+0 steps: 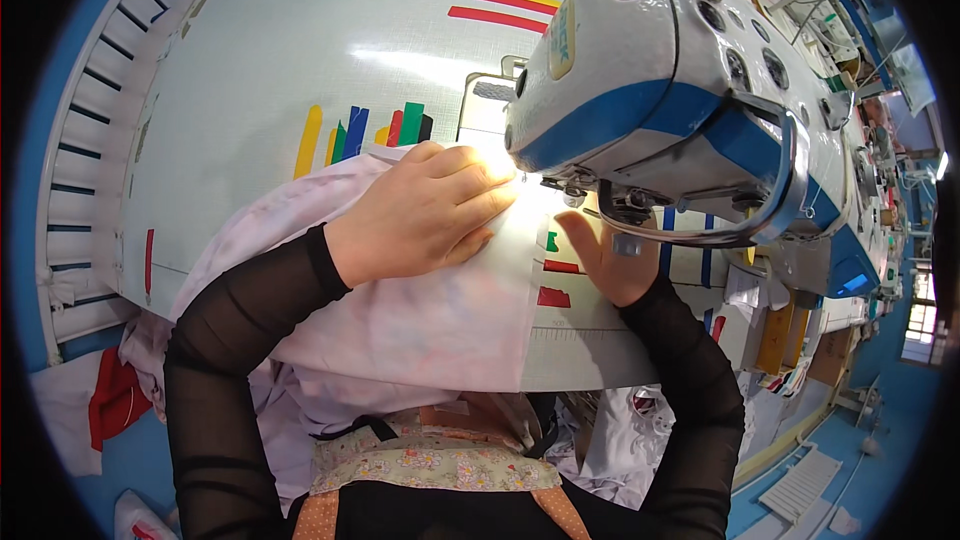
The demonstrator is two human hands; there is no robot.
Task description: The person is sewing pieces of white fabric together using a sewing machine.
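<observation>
A pale pinkish-white fabric [400, 325] lies over the front of the sewing machine table [240, 50] and hangs down over its near edge. My left hand [425, 208] is closed on the fabric, its fingers bunched beside the lit needle area of the sewing machine [610, 70]. To the right of the fabric, my right hand [615, 258] rests low beneath the machine head with its thumb stretched out. The machine head hides most of its other fingers, and nothing shows in its grasp. Bright light washes out the fabric's edge at the needle.
Strips of coloured tape [345, 135] are stuck on the table left of the needle, with more tape strips [500, 8] at the far side. A white slatted rail [85, 150] runs along the left. A curved metal guard [790, 180] juts from the machine above my right hand.
</observation>
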